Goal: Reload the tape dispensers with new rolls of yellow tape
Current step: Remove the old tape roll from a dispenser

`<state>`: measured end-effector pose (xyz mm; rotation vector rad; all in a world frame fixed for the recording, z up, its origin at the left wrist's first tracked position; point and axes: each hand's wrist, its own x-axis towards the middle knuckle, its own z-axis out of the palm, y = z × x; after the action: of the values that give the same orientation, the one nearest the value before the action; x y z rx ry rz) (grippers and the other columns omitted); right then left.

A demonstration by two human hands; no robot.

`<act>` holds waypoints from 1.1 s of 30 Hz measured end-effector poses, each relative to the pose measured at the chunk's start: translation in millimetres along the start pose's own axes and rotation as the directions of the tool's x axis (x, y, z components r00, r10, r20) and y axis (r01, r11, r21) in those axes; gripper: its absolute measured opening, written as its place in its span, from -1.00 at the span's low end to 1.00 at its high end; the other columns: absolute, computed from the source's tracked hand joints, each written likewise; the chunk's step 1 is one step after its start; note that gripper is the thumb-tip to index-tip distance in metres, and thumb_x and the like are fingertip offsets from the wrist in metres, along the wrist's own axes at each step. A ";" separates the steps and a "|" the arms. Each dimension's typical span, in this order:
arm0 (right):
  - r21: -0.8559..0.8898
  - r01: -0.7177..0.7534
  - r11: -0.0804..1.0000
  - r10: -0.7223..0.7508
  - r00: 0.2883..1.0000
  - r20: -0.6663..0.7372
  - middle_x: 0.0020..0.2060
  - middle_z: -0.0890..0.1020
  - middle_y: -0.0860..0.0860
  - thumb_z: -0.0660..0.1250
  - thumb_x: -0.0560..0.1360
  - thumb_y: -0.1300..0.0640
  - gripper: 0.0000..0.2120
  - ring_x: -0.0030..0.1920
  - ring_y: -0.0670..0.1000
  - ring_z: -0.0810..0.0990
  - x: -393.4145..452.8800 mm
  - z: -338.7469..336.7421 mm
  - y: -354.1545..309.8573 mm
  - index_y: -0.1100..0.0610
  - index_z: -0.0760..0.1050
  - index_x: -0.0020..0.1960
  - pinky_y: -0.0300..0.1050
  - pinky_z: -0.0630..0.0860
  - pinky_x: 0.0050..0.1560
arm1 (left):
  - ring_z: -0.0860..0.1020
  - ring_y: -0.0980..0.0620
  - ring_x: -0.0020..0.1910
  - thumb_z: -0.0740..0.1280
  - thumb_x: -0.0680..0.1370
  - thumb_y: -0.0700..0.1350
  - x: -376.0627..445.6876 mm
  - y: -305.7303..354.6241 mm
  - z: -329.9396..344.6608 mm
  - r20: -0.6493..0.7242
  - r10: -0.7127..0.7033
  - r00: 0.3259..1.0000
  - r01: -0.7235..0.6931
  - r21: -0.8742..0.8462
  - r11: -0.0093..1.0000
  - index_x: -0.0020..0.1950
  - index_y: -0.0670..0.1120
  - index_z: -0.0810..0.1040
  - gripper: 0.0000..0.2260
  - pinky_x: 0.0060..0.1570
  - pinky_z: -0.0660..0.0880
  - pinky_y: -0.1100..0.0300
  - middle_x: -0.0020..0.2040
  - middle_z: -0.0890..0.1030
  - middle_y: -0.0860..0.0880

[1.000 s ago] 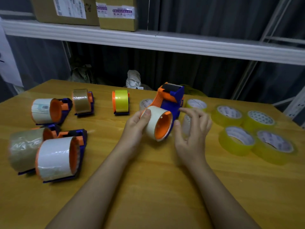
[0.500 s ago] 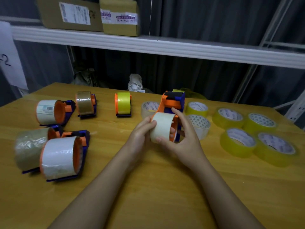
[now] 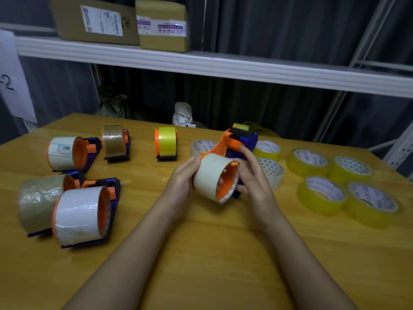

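The left hand (image 3: 182, 177) curls its fingers round the far side of a pale roll of tape (image 3: 209, 174) mounted on a blue and orange tape dispenser (image 3: 238, 144), which is tilted off the wooden table (image 3: 201, 253). The right hand (image 3: 252, 177) grips the dispenser from the other side, fingers wrapped at the roll's orange core, thumb on top.

Just past the right hand lie a white roll (image 3: 271, 173) and a yellow roll (image 3: 267, 149); further right are four flat yellow rolls (image 3: 321, 195). Beyond the left hand stands a dispenser loaded with yellow tape (image 3: 166, 142). Well left of the left hand are four more loaded dispensers (image 3: 80, 211), with white or brownish tape.
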<state>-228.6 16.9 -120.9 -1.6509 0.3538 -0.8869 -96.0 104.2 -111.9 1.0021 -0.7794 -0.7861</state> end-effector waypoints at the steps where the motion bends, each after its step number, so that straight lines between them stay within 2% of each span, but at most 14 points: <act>1: 0.029 -0.038 0.999 0.037 0.999 0.019 0.24 0.52 -0.10 0.22 0.54 -0.11 -0.59 0.21 -0.15 0.54 0.0 -0.6 -1.7 -0.14 0.33 0.38 -0.26 0.54 0.06 | 0.61 0.14 -0.24 0.07 0.64 -0.15 0.4 0.3 -0.6 -0.001 0.011 1.000 -0.010 0.011 1.000 0.00 -0.12 0.55 -0.74 -0.29 0.51 0.32 -0.26 0.67 0.02; 3: 0.072 -0.110 0.991 0.104 0.992 0.075 0.28 0.50 -0.08 0.18 0.57 -0.11 -0.67 0.21 -0.11 0.55 -0.3 1.4 -2.9 -0.13 0.39 0.32 -0.25 0.55 0.00 | 0.60 0.13 -0.22 0.08 0.63 -0.15 1.5 1.6 -1.9 -0.006 0.024 1.000 -0.024 0.021 1.000 -0.01 -0.13 0.56 -0.74 -0.27 0.50 0.30 -0.23 0.66 0.03; 7: 0.302 -0.294 0.907 0.252 0.952 0.172 0.29 0.53 -0.03 0.24 0.49 -0.04 -0.62 0.23 0.05 0.57 -1.4 3.3 -3.5 -0.11 0.49 0.29 0.12 0.61 0.03 | 0.59 0.12 -0.20 0.11 0.63 -0.12 2.4 2.0 -5.6 -0.015 0.040 0.999 -0.038 0.098 0.994 -0.02 -0.10 0.58 -0.75 -0.26 0.50 0.29 -0.22 0.65 0.05; 9: 0.360 -0.335 0.871 0.285 0.940 0.186 0.27 0.55 -0.01 0.28 0.47 0.01 -0.61 0.22 0.09 0.59 -1.0 1.5 -5.2 -0.05 0.50 0.30 0.23 0.59 0.06 | 0.59 0.13 -0.18 0.12 0.63 -0.09 1.3 1.4 -5.2 -0.019 0.040 0.999 -0.037 0.146 0.989 0.01 -0.08 0.57 -0.76 -0.25 0.50 0.30 -0.19 0.64 0.04; 14: 0.389 -0.315 0.866 0.307 0.948 0.085 0.21 0.60 0.03 0.31 0.47 0.06 -0.62 0.19 0.11 0.60 0.5 2.8 -3.1 0.02 0.52 0.28 0.22 0.61 0.03 | 0.52 0.13 -0.03 0.18 0.61 0.05 0.0 -4.0 -3.5 -0.039 0.147 0.988 -0.125 0.346 0.930 0.10 0.07 0.38 -0.88 -0.14 0.50 0.33 0.04 0.48 0.03; 16: 0.421 -0.302 0.856 0.311 0.949 0.048 0.23 0.58 0.05 0.31 0.47 0.07 -0.62 0.20 0.12 0.60 1.1 2.2 -2.2 0.02 0.52 0.28 0.18 0.62 -0.01 | 0.49 0.18 0.09 0.19 0.57 0.15 -2.4 -5.8 -3.0 0.022 0.178 0.984 -0.171 0.422 0.890 0.18 0.15 0.34 -0.79 0.01 0.49 0.32 0.14 0.45 0.11; 18: 0.476 -0.280 0.834 0.308 0.951 0.021 0.27 0.55 0.08 0.32 0.47 0.08 -0.62 0.22 0.14 0.58 1.7 0.6 -2.5 0.03 0.52 0.28 0.17 0.62 -0.06 | 0.40 0.27 0.23 0.22 0.53 0.21 -6.5 -5.9 -1.1 0.088 0.141 0.986 -0.166 0.468 0.868 0.33 0.23 0.28 -0.61 0.15 0.43 0.31 0.27 0.34 0.27; 20: 0.496 -0.260 0.828 0.304 0.953 -0.007 0.30 0.50 0.09 0.32 0.46 0.08 -0.62 0.23 0.16 0.55 1.8 -1.0 -2.9 0.03 0.52 0.28 0.16 0.62 -0.08 | 0.27 0.29 0.34 0.27 0.49 0.19 -8.8 -7.0 2.1 0.123 0.094 0.988 -0.145 0.530 0.835 0.49 0.21 0.12 -0.38 0.25 0.36 0.31 0.40 0.18 0.28; 22: 0.461 -0.239 0.855 0.295 0.954 -0.053 0.28 0.51 0.07 0.33 0.46 0.08 -0.63 0.23 0.15 0.56 1.2 -0.4 -3.2 0.02 0.53 0.26 0.18 0.63 -0.07 | 0.20 0.21 0.41 0.27 0.52 0.11 -8.7 -7.6 4.2 0.127 0.094 0.987 -0.152 0.607 0.780 0.54 0.18 -0.02 -0.33 0.33 0.34 0.22 0.48 0.10 0.21; 25: 0.360 -0.192 0.913 0.256 0.957 -0.139 0.19 0.58 0.00 0.29 0.53 0.12 -0.71 0.17 0.06 0.60 0.2 3.4 -4.0 0.01 0.53 0.25 0.09 0.65 -0.11 | 0.12 0.15 0.48 0.20 0.60 0.03 -7.5 -8.6 5.8 0.118 0.132 0.984 -0.176 0.688 0.704 0.55 0.13 -0.07 -0.39 0.42 0.27 0.07 0.53 0.04 0.16; 28: 0.223 -0.123 0.967 0.175 0.957 -0.231 0.03 0.63 -0.12 0.25 0.58 0.15 -0.77 0.05 -0.03 0.65 -1.3 9.9 -3.0 0.02 0.55 0.21 -0.04 0.66 -0.23 | 0.12 0.24 0.43 0.15 0.62 -0.01 -7.7 -12.9 7.2 0.105 0.203 0.973 -0.209 0.771 0.601 0.56 0.04 -0.03 -0.44 0.32 0.21 0.36 0.53 0.08 0.08; 30: 0.062 -0.061 0.996 0.077 0.952 -0.296 -0.01 0.65 -0.15 0.24 0.60 0.14 -0.80 0.05 -0.07 0.64 -1.5 12.2 1.8 0.01 0.55 0.17 -0.04 0.65 -0.11 | 0.17 0.33 0.30 0.16 0.63 -0.04 -8.5 -15.6 10.3 0.107 0.289 0.951 -0.253 0.806 0.534 0.54 -0.02 0.06 -0.49 0.16 0.19 0.58 0.48 0.19 0.04; 31: -0.064 -0.019 0.998 -0.002 0.949 -0.317 0.01 0.64 -0.13 0.23 0.60 0.14 -0.80 0.06 -0.11 0.62 -1.3 11.9 4.6 0.02 0.54 0.17 -0.10 0.62 -0.03 | 0.20 0.34 0.28 0.17 0.62 -0.03 -9.2 -16.0 12.1 0.098 0.313 0.945 -0.261 0.803 0.536 0.53 -0.03 0.10 -0.50 0.14 0.20 0.60 0.45 0.23 0.04; 33: -0.259 0.042 0.965 -0.125 0.941 -0.314 0.03 0.63 -0.09 0.20 0.62 0.15 -0.80 0.06 -0.21 0.57 -0.5 9.8 8.5 0.06 0.55 0.17 -0.35 0.51 -0.01 | 0.28 0.25 0.30 0.24 0.56 0.11 -9.2 -15.8 13.3 0.052 0.282 0.958 -0.228 0.734 0.639 0.50 0.03 0.17 -0.45 0.20 0.30 0.46 0.40 0.29 0.07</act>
<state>-220.0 21.7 -129.5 -1.7559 0.6504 -1.2287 -114.9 101.4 -123.9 1.5865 -1.1951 -0.1493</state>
